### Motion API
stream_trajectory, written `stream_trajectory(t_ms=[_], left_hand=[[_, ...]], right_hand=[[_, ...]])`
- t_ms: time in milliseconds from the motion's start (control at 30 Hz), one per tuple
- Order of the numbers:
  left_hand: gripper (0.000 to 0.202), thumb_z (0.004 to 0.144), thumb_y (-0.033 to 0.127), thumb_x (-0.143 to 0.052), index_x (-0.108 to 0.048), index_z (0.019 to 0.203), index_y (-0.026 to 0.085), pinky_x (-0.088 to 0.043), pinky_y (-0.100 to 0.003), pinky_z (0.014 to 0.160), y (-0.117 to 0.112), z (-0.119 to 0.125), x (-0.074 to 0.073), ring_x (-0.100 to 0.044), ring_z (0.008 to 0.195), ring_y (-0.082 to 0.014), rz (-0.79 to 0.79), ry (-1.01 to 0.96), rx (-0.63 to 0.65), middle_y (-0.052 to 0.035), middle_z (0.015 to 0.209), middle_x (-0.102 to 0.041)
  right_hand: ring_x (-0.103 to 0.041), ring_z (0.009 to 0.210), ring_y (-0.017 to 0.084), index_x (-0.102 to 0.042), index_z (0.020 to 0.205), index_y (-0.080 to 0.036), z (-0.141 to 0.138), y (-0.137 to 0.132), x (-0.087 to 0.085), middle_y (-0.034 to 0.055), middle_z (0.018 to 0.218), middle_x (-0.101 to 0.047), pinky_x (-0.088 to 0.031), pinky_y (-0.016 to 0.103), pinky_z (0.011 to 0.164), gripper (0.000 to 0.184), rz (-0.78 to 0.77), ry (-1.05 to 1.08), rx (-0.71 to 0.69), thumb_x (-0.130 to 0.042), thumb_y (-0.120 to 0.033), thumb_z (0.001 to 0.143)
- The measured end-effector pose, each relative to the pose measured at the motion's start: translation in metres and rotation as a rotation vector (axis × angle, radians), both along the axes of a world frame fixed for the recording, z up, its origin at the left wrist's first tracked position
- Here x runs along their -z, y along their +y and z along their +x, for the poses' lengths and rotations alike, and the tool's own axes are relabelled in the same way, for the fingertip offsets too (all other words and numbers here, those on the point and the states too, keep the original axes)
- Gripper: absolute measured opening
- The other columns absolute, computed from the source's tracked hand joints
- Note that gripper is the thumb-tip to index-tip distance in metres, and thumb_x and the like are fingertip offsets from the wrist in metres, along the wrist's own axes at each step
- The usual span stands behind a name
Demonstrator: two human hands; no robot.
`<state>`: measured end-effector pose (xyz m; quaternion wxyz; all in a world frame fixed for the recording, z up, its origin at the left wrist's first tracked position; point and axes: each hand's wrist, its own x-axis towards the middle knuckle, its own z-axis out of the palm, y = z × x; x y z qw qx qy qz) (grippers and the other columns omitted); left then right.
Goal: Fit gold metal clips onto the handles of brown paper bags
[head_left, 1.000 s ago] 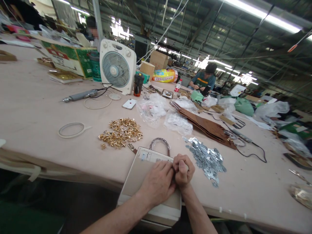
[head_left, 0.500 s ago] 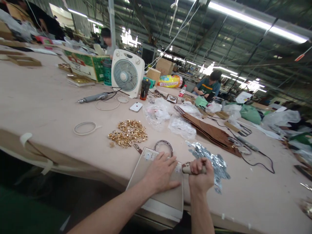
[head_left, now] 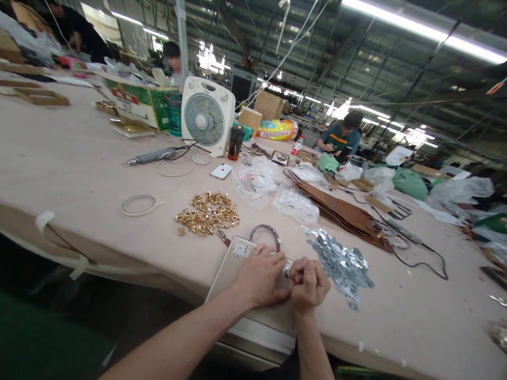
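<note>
The beige bag lies at the near edge of the bench, its lower end projecting past that edge and its looped handle pointing away from the person; the left hand rests palm-down on the bag, grip spread flat; the right hand is at the bag's right side, grip curled around a tool, mostly hidden, with a bright metal part exposed. Gold-coloured fittings are heaped beyond the bag, to its left; silver-coloured plates are heaped to the right of the right hand.
</note>
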<state>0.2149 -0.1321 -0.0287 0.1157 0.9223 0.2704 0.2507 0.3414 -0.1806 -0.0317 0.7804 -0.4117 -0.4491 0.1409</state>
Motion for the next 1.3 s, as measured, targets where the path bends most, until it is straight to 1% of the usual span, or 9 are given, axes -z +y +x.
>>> stream_trajectory(t_ms=[167,300,467,600,667,867,1033,1200,1300], left_hand=[[0.064,0.082,0.059,-0.073,-0.061,0.133,0.023,-0.032,-0.05,0.115,0.0,0.001,-0.001,-0.054,0.121,-0.0324,0.0,0.014,0.007,-0.0056,0.131,-0.068],[0.06,0.083,0.061,-0.071,-0.062,0.13,0.025,-0.032,-0.049,0.115,0.001,0.001,0.0,-0.053,0.122,-0.0322,0.003,0.017,0.014,-0.0046,0.131,-0.067],[0.07,0.081,0.069,-0.071,-0.061,0.132,0.022,-0.031,-0.048,0.116,0.0,0.0,0.001,-0.052,0.125,-0.0321,0.014,0.016,-0.008,-0.0056,0.135,-0.065],[0.076,0.08,0.07,-0.072,-0.059,0.136,0.02,-0.03,-0.048,0.117,0.0,0.0,0.003,-0.052,0.126,-0.0332,0.011,0.015,-0.004,-0.007,0.14,-0.064],[0.078,0.079,0.071,-0.072,-0.059,0.137,0.021,-0.029,-0.049,0.117,0.0,0.0,0.003,-0.053,0.126,-0.0336,0.009,0.003,-0.008,-0.0071,0.14,-0.064],[0.073,0.079,0.069,-0.072,-0.061,0.133,0.021,-0.031,-0.049,0.117,0.0,0.001,0.003,-0.053,0.125,-0.0333,-0.001,-0.006,-0.004,-0.0063,0.137,-0.066],[0.079,0.08,0.071,-0.071,-0.058,0.139,0.02,-0.029,-0.05,0.119,0.0,0.001,0.004,-0.052,0.129,-0.0338,-0.004,-0.008,-0.011,-0.0079,0.141,-0.063],[0.071,0.079,0.065,-0.075,-0.061,0.133,0.022,-0.032,-0.05,0.118,0.0,-0.002,0.001,-0.054,0.126,-0.0329,-0.036,-0.02,0.001,-0.0074,0.136,-0.066],[0.071,0.079,0.065,-0.075,-0.061,0.132,0.021,-0.033,-0.052,0.119,0.0,-0.001,0.002,-0.054,0.127,-0.0338,-0.054,-0.038,0.005,-0.0082,0.137,-0.066]], right_hand=[[-0.043,0.047,0.011,-0.052,0.063,-0.021,0.004,0.007,0.006,-0.0047,0.054,-0.044,-0.036,0.026,0.047,0.039,-0.029,-0.114,0.028,-0.058,-0.033,0.1],[-0.038,0.042,0.009,-0.052,0.067,-0.021,0.011,0.021,0.005,-0.0066,0.054,-0.043,-0.031,0.022,0.041,0.038,-0.113,-0.042,0.012,-0.059,-0.037,0.101],[-0.03,0.037,0.006,-0.055,0.071,-0.02,0.021,0.029,-0.017,-0.0103,0.049,-0.034,-0.024,0.018,0.036,0.038,-0.156,0.117,-0.069,-0.061,-0.043,0.1],[-0.031,0.037,0.006,-0.057,0.072,-0.019,0.022,0.024,-0.036,-0.0098,0.05,-0.036,-0.026,0.017,0.036,0.034,-0.008,0.119,-0.044,-0.062,-0.04,0.099],[-0.033,0.038,0.006,-0.055,0.07,-0.02,0.021,0.022,-0.034,-0.0091,0.05,-0.037,-0.027,0.018,0.037,0.037,0.003,0.084,-0.046,-0.062,-0.041,0.099],[-0.031,0.037,0.006,-0.047,0.065,-0.021,0.023,0.026,-0.019,-0.0096,0.05,-0.037,-0.025,0.018,0.035,0.044,-0.217,0.091,-0.104,-0.064,-0.044,0.098],[-0.032,0.038,0.006,-0.048,0.066,-0.021,0.019,0.025,-0.04,-0.0099,0.051,-0.034,-0.026,0.018,0.037,0.04,0.005,0.091,-0.06,-0.062,-0.039,0.099],[-0.034,0.04,0.007,-0.044,0.062,-0.022,0.013,0.028,-0.019,-0.0087,0.05,-0.037,-0.028,0.02,0.039,0.046,-0.255,0.049,-0.085,-0.066,-0.044,0.096],[-0.034,0.04,0.007,-0.046,0.064,-0.021,0.017,0.032,-0.005,-0.0094,0.05,-0.038,-0.028,0.02,0.039,0.045,-0.307,0.1,-0.103,-0.067,-0.045,0.095]])
